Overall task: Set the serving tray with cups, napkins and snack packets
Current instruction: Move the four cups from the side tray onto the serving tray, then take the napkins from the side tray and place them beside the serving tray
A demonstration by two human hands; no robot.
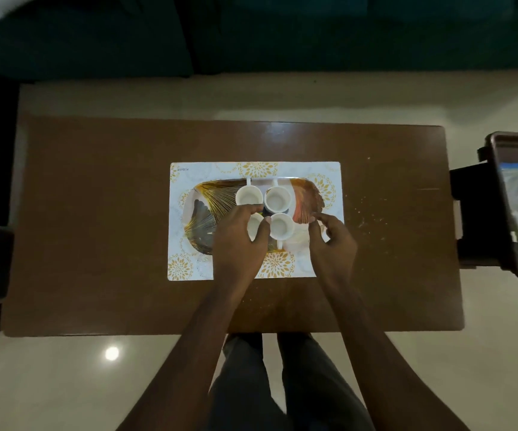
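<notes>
Pale tiled floor [282, 98] surrounds a brown bench [96, 213], and a dark bin [500, 197] sits off its right end (what it holds is too blurred to name). At the middle of the bench lies a white placemat [189, 265] with gold flowers, and on it the patterned tray [309, 197], its long axis running left to right across your view.

Four white cups stand bunched at the tray's centre in two rows. Your left hand [240, 241] covers the near-left cup [254, 227], its fingers [251, 210] curled round the rim and the thumb tucked between it and the near-right cup [281, 226]. Your right hand [334, 244] hangs just right of that near-right cup, over the tray's right part, fingers loosely bent and holding nothing that shows.

No napkins or packets are on the tray. The bin is probably your next stop, and your right hand is much the nearer one.
</notes>
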